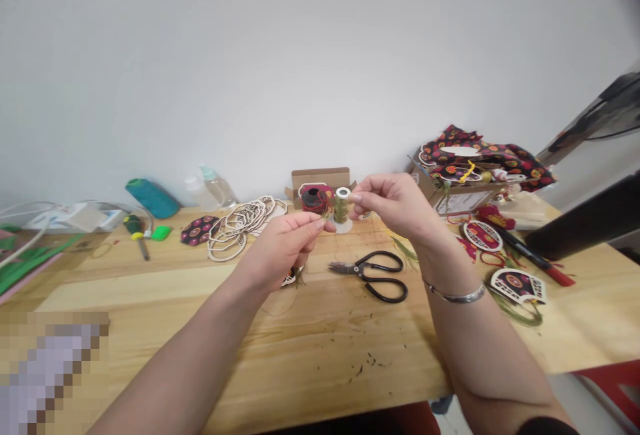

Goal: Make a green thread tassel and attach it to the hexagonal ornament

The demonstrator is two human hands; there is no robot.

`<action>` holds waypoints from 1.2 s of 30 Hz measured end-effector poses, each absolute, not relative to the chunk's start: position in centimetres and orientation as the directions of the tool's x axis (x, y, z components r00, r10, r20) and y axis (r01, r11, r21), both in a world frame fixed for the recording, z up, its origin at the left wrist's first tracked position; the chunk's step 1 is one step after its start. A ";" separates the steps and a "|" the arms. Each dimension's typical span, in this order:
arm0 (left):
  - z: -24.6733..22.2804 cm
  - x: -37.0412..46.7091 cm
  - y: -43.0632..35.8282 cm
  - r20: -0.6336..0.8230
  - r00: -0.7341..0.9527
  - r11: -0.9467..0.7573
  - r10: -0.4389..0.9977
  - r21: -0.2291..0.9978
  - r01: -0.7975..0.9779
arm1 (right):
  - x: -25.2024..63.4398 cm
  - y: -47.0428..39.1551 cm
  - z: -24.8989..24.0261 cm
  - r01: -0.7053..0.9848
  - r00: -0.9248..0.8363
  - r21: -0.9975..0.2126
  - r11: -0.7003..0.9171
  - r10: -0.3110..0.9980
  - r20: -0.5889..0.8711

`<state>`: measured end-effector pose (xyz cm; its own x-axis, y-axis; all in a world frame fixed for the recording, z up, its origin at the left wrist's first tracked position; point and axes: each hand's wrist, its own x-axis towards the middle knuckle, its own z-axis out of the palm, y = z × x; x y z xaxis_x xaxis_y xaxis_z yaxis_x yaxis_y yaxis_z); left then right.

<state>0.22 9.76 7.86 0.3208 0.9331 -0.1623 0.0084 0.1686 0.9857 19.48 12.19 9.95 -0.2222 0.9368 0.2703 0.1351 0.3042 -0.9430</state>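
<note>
My left hand (293, 243) is raised over the middle of the wooden table, thumb and fingers pinched on thin thread. Under its palm hangs a small dark ornament (289, 278) with a greenish tassel, mostly hidden. My right hand (387, 205), higher and to the right, is closed in a pinch too; what sits between its fingertips is too small to make out. Between the hands, farther back, stands a spool of olive-gold thread (341, 208). Black-handled scissors (373, 274) lie on the table below my right hand, blades pointing left.
Wooden outline frames (245, 222), a teal thread cone (153, 198) and a screwdriver (136, 235) lie left. A carton (463, 200) heaped with patterned fabric stands back right. Finished ornaments (517, 285) and a red-black marker (550, 268) lie right. Dark scraps dot the front.
</note>
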 end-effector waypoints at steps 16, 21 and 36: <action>7.8 0.8 10.0 -0.078 0.149 0.099 0.986 0.986 -0.136 | 14.7 11.0 8.2 -0.283 -0.081 -0.953 0.111 0.987 0.139; 8.0 0.9 9.9 -0.100 0.117 0.116 0.988 0.983 -0.143 | 14.2 10.8 7.9 -0.292 -0.038 -0.948 0.128 0.989 0.145; 7.7 1.2 9.6 -0.092 0.135 0.111 0.987 0.983 -0.147 | 13.0 10.7 7.0 -0.303 0.019 -0.939 0.164 0.986 0.167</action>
<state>1.16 9.63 7.73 0.1347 0.9866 -0.0915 -0.1468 0.1112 0.9829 13.00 10.67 7.03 0.0185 0.9859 0.1666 -0.3029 0.1643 -0.9388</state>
